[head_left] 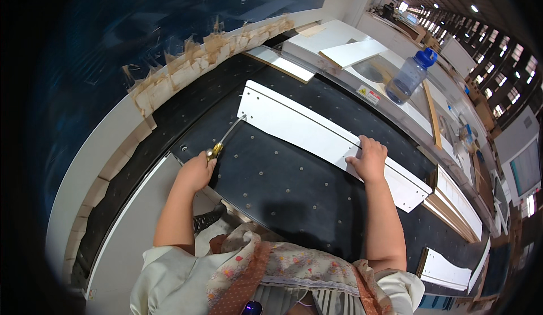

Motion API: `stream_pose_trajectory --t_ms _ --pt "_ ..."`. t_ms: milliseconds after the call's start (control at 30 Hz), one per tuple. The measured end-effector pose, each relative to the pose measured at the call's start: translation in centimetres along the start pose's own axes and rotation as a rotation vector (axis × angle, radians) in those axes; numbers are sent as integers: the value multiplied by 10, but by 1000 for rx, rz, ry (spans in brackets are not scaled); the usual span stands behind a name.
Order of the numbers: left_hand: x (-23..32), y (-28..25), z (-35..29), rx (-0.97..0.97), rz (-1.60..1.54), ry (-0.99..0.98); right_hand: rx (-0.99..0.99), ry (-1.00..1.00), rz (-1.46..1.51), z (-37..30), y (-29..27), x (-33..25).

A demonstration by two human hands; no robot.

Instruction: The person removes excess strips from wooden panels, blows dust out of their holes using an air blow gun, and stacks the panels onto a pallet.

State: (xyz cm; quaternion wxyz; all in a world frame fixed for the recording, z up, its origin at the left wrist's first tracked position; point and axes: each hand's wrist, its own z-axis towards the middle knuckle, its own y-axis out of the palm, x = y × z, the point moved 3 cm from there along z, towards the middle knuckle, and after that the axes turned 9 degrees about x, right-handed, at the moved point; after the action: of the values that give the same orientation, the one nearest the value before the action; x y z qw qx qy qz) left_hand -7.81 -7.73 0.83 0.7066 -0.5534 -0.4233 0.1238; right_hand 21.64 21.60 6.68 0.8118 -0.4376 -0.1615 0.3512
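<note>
A long white panel [308, 125] with a groove along it and small drilled holes near both ends lies slantwise on the black work table [271, 185]. My right hand [370, 159] grips it right of its middle, fingers over the far edge and thumb on its face. My left hand [196, 172] is closed around a brass-coloured air blow gun [215, 151]. The gun's thin bent metal nozzle [233, 128] reaches the holes at the panel's left end. Part of the gun's body is hidden in my fingers.
Stacked white panels [455, 207] stand at the right, with a curved white panel [447, 268] nearer me. A blue-capped water bottle [407, 77] sits on the ledge beyond. Frayed tan tape [209, 54] lines the machine edge at left. A black coiled hose [208, 217] hangs by my left forearm.
</note>
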Motion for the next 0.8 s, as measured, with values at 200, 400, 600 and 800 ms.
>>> stream_pose_trajectory --t_ms 200,400,600,800 --pt "81 35 -52 -344 -232 360 9 -27 -4 -4 -7 -5" --pt "119 56 -63 -380 -407 399 100 -219 62 -14 -12 -1" --pt "121 53 -67 -389 -485 265 196 -323 49 -21 -20 2" --pt "100 59 -75 -391 -670 203 -48 -205 55 -7 -21 4"
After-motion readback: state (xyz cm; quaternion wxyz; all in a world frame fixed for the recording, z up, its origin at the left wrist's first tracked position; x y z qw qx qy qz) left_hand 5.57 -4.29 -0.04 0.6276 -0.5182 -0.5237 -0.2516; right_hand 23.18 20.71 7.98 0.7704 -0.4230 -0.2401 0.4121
